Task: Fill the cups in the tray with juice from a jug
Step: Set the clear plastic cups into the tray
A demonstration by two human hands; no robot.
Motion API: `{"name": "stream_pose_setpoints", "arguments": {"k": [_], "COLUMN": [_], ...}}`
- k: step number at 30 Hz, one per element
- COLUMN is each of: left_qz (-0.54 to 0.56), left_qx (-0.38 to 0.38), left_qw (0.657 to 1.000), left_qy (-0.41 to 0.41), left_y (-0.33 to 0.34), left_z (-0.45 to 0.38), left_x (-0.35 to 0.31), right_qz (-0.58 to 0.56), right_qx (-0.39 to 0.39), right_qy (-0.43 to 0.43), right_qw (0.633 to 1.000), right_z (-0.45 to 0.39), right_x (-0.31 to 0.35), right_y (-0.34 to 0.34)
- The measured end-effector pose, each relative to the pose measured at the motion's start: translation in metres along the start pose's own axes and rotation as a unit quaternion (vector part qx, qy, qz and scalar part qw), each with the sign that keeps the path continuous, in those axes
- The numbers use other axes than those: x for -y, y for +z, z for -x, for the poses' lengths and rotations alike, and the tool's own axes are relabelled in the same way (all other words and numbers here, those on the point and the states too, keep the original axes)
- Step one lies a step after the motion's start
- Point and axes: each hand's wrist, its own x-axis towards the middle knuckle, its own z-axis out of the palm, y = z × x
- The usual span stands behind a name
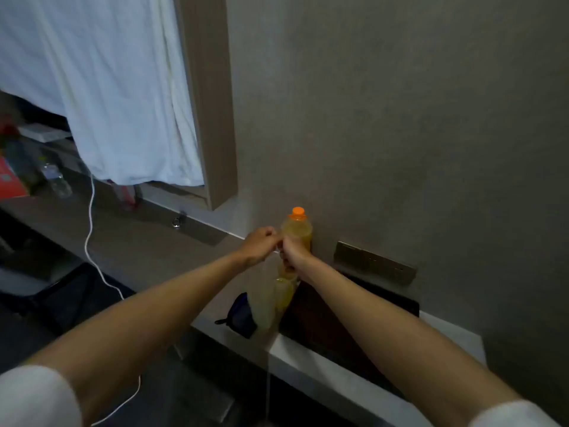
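A juice bottle [297, 231] with an orange cap stands against the wall, holding yellow juice. Just in front of it my two hands meet. My right hand [294, 252] is closed around the top of a clear jug [284, 292] that looks yellowish and is blurred. My left hand [260, 245] has its fingers pinched together at the jug's top, touching the right hand; what it pinches is hidden. A dark tray [311, 322] lies on the ledge under my right forearm. No cups can be made out in it.
A dark blue pouch [241, 315] lies left of the jug on the pale ledge [311, 365]. A socket plate [374, 261] is on the wall behind. A white cable [92, 241] hangs down at the left, below a white curtain [123, 87].
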Motion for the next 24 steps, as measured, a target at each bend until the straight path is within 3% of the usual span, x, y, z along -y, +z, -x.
{"name": "stream_pose_setpoints", "arguments": {"k": [4, 7, 10, 14, 20, 24], "left_qz": [-0.111, -0.171, -0.2, -0.138, -0.071, -0.082], "left_qx": [0.071, 0.115, 0.139, 0.089, 0.037, 0.06], "left_qw": [0.991, 0.977, 0.968, 0.985, 0.996, 0.992], "left_qy": [-0.021, -0.047, -0.058, -0.047, -0.044, -0.069], "left_y": [-0.002, -0.005, 0.0, 0.012, 0.025, 0.031], "left_z": [0.014, 0.021, 0.024, 0.025, 0.023, 0.02], "left_x": [0.035, 0.054, 0.077, 0.108, 0.138, 0.15], "right_qz": [0.167, 0.193, 0.224, 0.162, 0.113, 0.088], "right_qx": [0.044, 0.017, 0.043, 0.075, 0.086, 0.091], "right_qy": [0.033, 0.008, 0.017, 0.118, 0.163, 0.183], "right_qw": [0.984, 0.981, 0.973, 0.977, 0.976, 0.975], "right_z": [-0.003, -0.001, 0.003, 0.005, -0.007, -0.012], "right_x": [-0.027, -0.039, -0.054, -0.07, -0.092, -0.104], "right_y": [0.009, 0.016, 0.023, 0.037, 0.046, 0.044]}}
